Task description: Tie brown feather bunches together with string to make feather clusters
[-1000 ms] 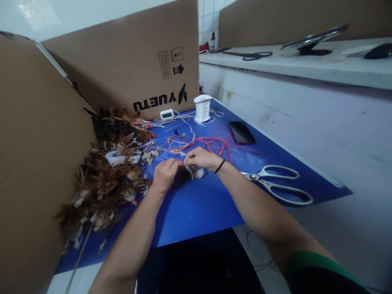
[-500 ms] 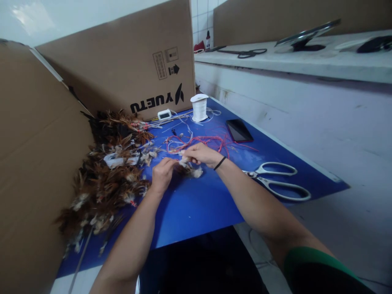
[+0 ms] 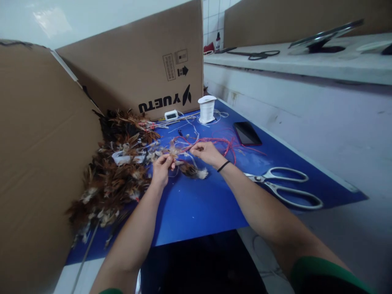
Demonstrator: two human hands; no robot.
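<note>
Feather tuft [image 3: 173, 151], wispy and tan, is pinched by the left hand [image 3: 161, 166]; right hand [image 3: 207, 152] curled, hold unclear.

A small fluffy tuft [image 3: 173, 151] of pale and brown feathers sticks up from the fingertips of the left hand [image 3: 162, 166]. A darker brown bunch [image 3: 190, 170] with a white, downy right end lies flat on the blue tabletop [image 3: 199, 208]. Red cord [image 3: 228, 143] lies in loose loops beside the right hand [image 3: 206, 152].
</note>
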